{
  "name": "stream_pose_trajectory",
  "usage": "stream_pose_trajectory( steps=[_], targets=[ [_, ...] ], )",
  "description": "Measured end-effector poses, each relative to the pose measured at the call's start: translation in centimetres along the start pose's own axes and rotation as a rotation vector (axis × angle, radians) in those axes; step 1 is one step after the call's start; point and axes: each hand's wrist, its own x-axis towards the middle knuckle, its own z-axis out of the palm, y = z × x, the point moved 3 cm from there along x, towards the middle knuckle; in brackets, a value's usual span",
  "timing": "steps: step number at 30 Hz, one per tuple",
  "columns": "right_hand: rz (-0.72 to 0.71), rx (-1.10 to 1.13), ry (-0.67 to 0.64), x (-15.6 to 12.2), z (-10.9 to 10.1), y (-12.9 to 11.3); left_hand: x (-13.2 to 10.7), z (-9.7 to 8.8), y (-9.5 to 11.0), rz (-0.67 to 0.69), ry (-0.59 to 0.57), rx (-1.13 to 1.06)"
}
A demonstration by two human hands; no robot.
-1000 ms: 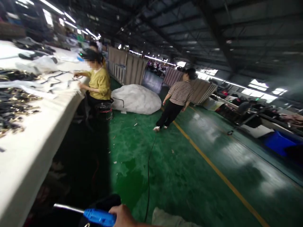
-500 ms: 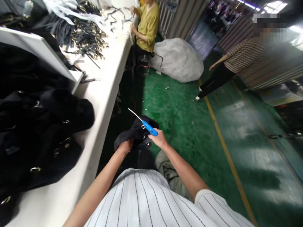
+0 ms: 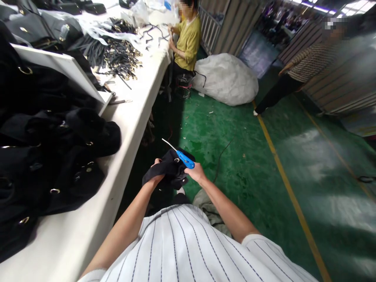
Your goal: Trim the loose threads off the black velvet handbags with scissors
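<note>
In front of my body hangs a black fabric piece with metal eyelets, looking like a small bag. My left hand is wrapped by its cloth and grips it; some fingertips show at the far edge, the rest are hidden. My right hand is closed round a blue-handled tool with a thin pale shaft, perhaps a screwdriver. The shaft points up and left, over the fabric's far edge. Whether the right fingers also touch the cloth I cannot tell.
Along my left runs a white table bearing a heap of black bags, a white board and black straps with gold clasps. A person in yellow sits at its far end, beside a large white sack. Another person stands right.
The view has shifted slightly, so the table and people appear lower and further right. Fingertips of my left hand now show beyond the fabric. My right hand still holds the blue tool.
</note>
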Motion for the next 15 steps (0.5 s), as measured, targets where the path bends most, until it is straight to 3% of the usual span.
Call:
stream_pose_trajectory(
  steps=[5,10,13,15],
  targets=[
    [0.005,-0.028,-0.036,0.3,-1.5,1.6,-2.1,-0.4,1.3,0.014,-0.163,-0.066],
    [0.007,0.03,-0.053,0.5,-0.8,1.6,-6.5,3.7,3.5,0.035,-0.306,-0.264],
    [0.01,-0.032,-0.063,1.1,-0.2,1.5,-6.8,6.2,3.5,-0.039,-0.193,-0.065],
    [-0.06,-0.108,-0.094,1.3,-0.8,1.3,-6.0,6.8,2.2,-0.161,-0.118,-0.087]
  ],
)
